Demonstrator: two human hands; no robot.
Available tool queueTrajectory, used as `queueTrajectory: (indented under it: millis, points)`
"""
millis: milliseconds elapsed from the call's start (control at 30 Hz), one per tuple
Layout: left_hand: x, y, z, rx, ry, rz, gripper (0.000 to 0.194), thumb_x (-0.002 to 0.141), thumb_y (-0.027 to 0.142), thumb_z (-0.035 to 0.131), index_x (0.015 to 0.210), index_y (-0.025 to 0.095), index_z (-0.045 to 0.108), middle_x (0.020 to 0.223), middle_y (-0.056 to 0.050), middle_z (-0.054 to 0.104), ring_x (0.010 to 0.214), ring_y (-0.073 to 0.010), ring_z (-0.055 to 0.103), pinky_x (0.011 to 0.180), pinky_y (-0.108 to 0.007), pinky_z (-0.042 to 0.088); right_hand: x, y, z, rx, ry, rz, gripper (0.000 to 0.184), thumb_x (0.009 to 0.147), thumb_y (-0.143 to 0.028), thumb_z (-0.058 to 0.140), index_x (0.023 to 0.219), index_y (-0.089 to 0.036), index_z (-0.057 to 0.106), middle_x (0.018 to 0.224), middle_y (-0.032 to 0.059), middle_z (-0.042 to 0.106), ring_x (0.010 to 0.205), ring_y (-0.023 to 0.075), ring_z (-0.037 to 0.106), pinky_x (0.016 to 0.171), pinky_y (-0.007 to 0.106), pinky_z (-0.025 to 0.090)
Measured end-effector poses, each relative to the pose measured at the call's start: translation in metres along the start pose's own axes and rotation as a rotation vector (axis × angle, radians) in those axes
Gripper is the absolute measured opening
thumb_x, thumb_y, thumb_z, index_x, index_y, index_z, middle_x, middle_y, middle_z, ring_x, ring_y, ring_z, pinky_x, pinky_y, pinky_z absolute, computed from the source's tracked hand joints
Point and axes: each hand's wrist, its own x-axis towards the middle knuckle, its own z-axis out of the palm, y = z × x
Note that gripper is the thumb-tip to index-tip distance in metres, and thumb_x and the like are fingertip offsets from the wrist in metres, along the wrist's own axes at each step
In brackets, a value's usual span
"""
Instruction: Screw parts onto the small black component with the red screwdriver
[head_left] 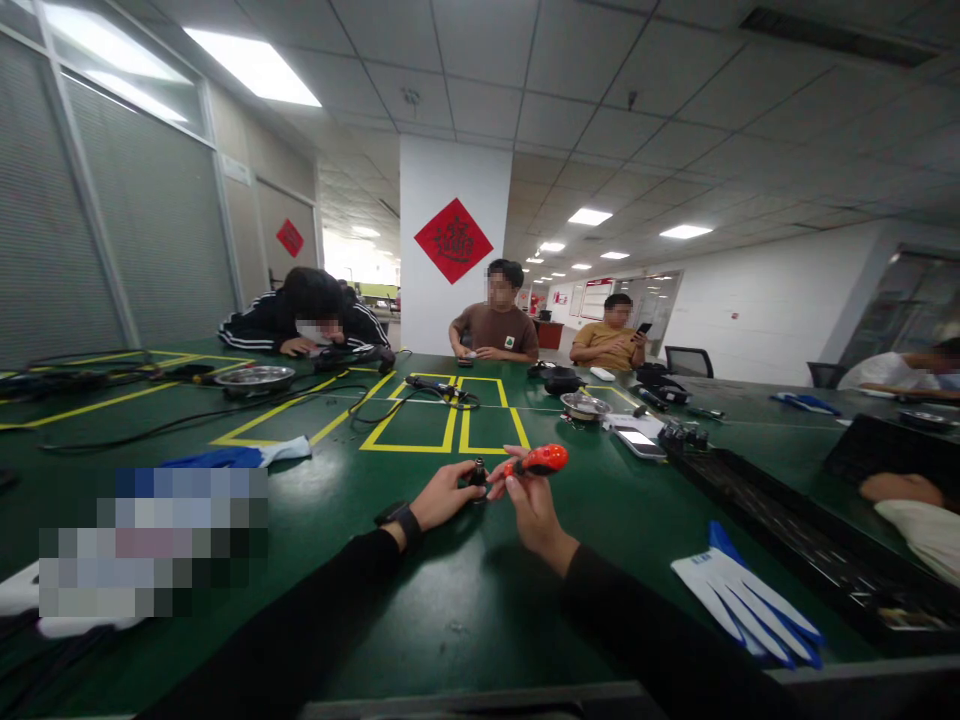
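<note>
Over the green table (450,620), my left hand (442,493) pinches a small dark cylindrical part (478,474) with a narrow tip pointing up. My right hand (536,512) is closed around a screwdriver (546,459) with a red-orange handle. The handle's thick end points right and slightly up, and its dark front end points left, toward the small part. Fingers of the two hands are close together near the part. Whether the screwdriver touches it I cannot tell. A dark band sits on my left wrist.
White-and-blue gloves (746,595) lie at right beside a long black tray (780,520) of small parts. A phone (637,442), metal bowls (585,405) and a corded tool (435,386) lie farther back. Several people sit around the table; one person's hand (900,489) rests at far right.
</note>
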Motion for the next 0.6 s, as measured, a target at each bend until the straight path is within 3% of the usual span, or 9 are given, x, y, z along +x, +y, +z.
queueTrajectory:
  millis: [300,467,600]
  points:
    - [-0.002,0.003,-0.002,-0.016,-0.001,0.004,0.022,0.072,0.026,0.056,0.090,0.015,0.061,0.086,-0.003,0.064,0.080,-0.0176,0.057,0.074,-0.026,0.042,0.013,-0.001,-0.001,0.263,0.172,0.158,0.025,0.084,-0.027,0.050,0.106,-0.022,0.040,0.080,0.0017,0.064,0.055,0.0124,0.061,0.053,0.026,0.050]
    - [-0.001,0.004,-0.002,-0.026,-0.009,0.018,0.023,0.073,0.026,0.056,0.093,0.016,0.061,0.088,-0.002,0.064,0.081,-0.0172,0.057,0.076,-0.026,0.042,0.015,-0.008,-0.004,0.334,0.153,0.188,0.029,0.087,-0.027,0.042,0.116,-0.023,0.038,0.092,0.0046,0.064,0.063,0.0134,0.063,0.060,0.031,0.053]
    - [-0.002,0.003,0.000,-0.006,0.006,0.011,0.023,0.073,0.026,0.057,0.093,0.017,0.061,0.090,-0.002,0.064,0.082,-0.0174,0.057,0.076,-0.026,0.042,0.016,-0.011,0.000,0.303,0.153,0.189,0.029,0.084,-0.026,0.048,0.112,-0.022,0.040,0.090,0.0038,0.064,0.058,0.0118,0.062,0.055,0.027,0.052]
